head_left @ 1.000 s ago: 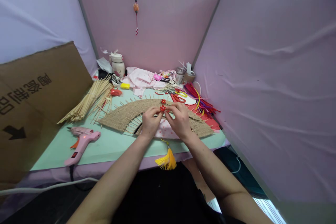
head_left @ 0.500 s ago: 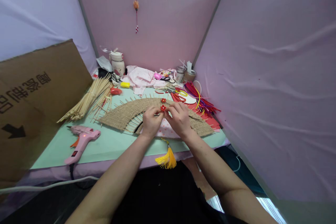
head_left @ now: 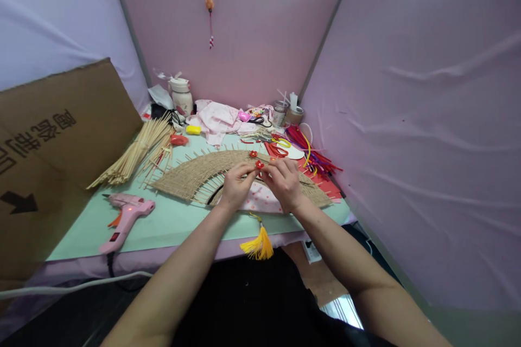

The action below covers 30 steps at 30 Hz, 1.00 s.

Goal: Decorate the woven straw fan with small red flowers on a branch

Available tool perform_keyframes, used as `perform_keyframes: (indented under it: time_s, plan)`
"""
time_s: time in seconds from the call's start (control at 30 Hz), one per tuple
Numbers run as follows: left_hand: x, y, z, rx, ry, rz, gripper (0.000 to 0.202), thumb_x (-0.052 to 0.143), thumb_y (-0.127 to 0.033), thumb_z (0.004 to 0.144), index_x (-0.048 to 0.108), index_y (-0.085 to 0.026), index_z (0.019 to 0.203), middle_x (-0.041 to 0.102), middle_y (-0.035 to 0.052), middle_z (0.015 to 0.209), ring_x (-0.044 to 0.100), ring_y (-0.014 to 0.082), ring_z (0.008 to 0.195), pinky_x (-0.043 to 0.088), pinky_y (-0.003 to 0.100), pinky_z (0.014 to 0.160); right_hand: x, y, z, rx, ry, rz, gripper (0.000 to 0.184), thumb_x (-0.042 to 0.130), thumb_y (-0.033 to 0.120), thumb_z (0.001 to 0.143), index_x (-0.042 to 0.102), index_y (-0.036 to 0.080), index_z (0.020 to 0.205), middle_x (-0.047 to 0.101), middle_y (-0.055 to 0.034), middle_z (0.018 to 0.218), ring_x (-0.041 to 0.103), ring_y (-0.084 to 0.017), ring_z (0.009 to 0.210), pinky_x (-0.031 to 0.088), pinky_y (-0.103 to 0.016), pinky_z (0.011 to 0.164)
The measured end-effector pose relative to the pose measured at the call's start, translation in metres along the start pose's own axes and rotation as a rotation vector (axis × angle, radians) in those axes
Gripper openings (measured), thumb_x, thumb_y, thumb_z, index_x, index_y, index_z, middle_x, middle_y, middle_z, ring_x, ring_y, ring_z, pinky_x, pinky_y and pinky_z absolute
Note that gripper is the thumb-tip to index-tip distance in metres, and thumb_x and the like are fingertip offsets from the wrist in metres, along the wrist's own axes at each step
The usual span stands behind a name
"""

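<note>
My left hand (head_left: 238, 185) and my right hand (head_left: 284, 181) meet over the middle of a woven fan (head_left: 191, 176) made of thin sticks and brown cord. Both hands pinch a small red flower (head_left: 259, 165) between the fingertips. Just behind it, a second red flower (head_left: 253, 154) rests at the fan's upper part. Pink dotted cloth (head_left: 260, 199) covers the fan's lower centre, partly behind my wrists. A yellow tassel (head_left: 259, 244) hangs from the fan's bottom over the table edge.
A pink glue gun (head_left: 128, 217) lies at the left, its cable running off the front. Bundled sticks (head_left: 136, 149) lean by a cardboard box (head_left: 61, 141). Scissors (head_left: 280, 146), coloured pipe cleaners (head_left: 313, 154), pink cloth (head_left: 215, 116) and a bottle (head_left: 181, 96) stand or lie behind the fan.
Both hands have shifted slightly to the right with the red flower between them. The flower has turned a little, and my right forearm has swung outward.
</note>
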State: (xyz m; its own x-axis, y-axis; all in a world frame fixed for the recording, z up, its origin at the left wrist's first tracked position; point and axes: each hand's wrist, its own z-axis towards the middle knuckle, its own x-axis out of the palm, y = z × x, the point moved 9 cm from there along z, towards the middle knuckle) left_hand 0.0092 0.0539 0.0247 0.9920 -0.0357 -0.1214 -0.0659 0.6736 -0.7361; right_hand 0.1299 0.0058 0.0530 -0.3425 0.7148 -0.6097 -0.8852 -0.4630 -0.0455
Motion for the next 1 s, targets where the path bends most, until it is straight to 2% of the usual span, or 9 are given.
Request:
perform_keyframes:
  time_s: [0.1,0.2,0.27,0.33,0.43,0.5,0.63,0.87,1.0]
  plan:
    - [-0.001,0.001,-0.001,-0.009,-0.029,-0.046,0.012,0.066,-0.023,0.081,0.07,-0.019,0.07,0.067,0.0024,0.073,0.062,0.0142,0.073,0.048,0.027,0.07,-0.008,0.006,0.001,-0.015,-0.036,-0.006,0.013,0.057,0.026,0.092,0.066,0.022,0.085,0.069,-0.0061,0.086,0.056,-0.019,0.088,0.034,-0.034,0.084]
    - [-0.006,0.002,-0.002,-0.005,-0.087,-0.05,0.01,0.067,-0.024,0.081,0.072,-0.019,0.074,0.068,0.0029,0.076,0.063,0.0141,0.075,0.049,0.027,0.072,-0.015,0.005,0.007,0.077,-0.036,0.078,0.014,0.058,0.028,0.092,0.068,0.021,0.086,0.069,-0.0071,0.088,0.057,-0.02,0.088,0.037,-0.035,0.084]
    - [-0.012,0.002,-0.002,0.007,-0.131,-0.03,0.011,0.067,-0.027,0.082,0.074,-0.019,0.08,0.069,0.0037,0.08,0.064,0.0144,0.078,0.049,0.028,0.075,-0.016,-0.007,0.012,0.234,-0.019,0.235,0.016,0.058,0.032,0.091,0.069,0.021,0.087,0.068,-0.0077,0.089,0.058,-0.02,0.088,0.04,-0.035,0.083]
    - [-0.016,0.001,-0.002,0.029,-0.162,-0.007,0.012,0.067,-0.028,0.082,0.074,-0.019,0.081,0.07,0.0041,0.081,0.064,0.0146,0.079,0.05,0.028,0.076,-0.01,-0.024,0.013,0.45,0.012,0.466,0.019,0.058,0.035,0.088,0.068,0.019,0.085,0.067,-0.0062,0.084,0.058,-0.019,0.082,0.043,-0.033,0.078]
    - [-0.014,-0.002,-0.001,0.067,-0.145,-0.001,0.012,0.066,-0.029,0.083,0.075,-0.02,0.081,0.07,0.0041,0.081,0.065,0.0149,0.079,0.05,0.028,0.076,0.012,-0.041,0.008,0.746,0.15,0.803,0.024,0.062,0.041,0.081,0.068,0.017,0.08,0.065,-0.0017,0.073,0.056,-0.016,0.069,0.043,-0.029,0.069]
    - [-0.011,-0.003,-0.001,0.082,-0.116,-0.011,0.012,0.066,-0.028,0.083,0.075,-0.02,0.082,0.071,0.0038,0.082,0.065,0.0149,0.081,0.05,0.028,0.077,0.023,-0.041,0.005,0.854,0.252,0.945,0.027,0.066,0.044,0.075,0.068,0.016,0.077,0.064,-0.0001,0.069,0.055,-0.014,0.067,0.042,-0.028,0.068]
    - [-0.007,-0.007,-0.003,0.093,-0.086,-0.017,0.011,0.066,-0.025,0.083,0.075,-0.02,0.083,0.071,0.004,0.083,0.065,0.0151,0.082,0.049,0.028,0.078,0.029,-0.037,0.004,0.898,0.336,1.05,0.03,0.071,0.045,0.069,0.067,0.015,0.071,0.064,0.0008,0.069,0.053,-0.012,0.066,0.039,-0.027,0.07]
    - [-0.002,-0.001,-0.001,0.03,-0.024,-0.025,0.014,0.063,-0.025,0.084,0.076,-0.02,0.087,0.071,0.0054,0.086,0.064,0.0164,0.083,0.048,0.029,0.079,0.035,-0.035,0.008,0.848,0.412,0.979,0.03,0.065,0.047,0.07,0.064,0.016,0.067,0.058,0.0029,0.063,0.047,-0.011,0.061,0.036,-0.026,0.065]
    - [0.002,0.005,-0.001,0.007,0.013,-0.075,0.015,0.063,-0.025,0.084,0.076,-0.021,0.087,0.071,0.005,0.086,0.064,0.0161,0.083,0.048,0.028,0.078,0.037,-0.034,0.007,0.878,0.433,1.014,0.029,0.067,0.045,0.068,0.062,0.017,0.064,0.057,0.0025,0.063,0.048,-0.011,0.062,0.036,-0.026,0.065]
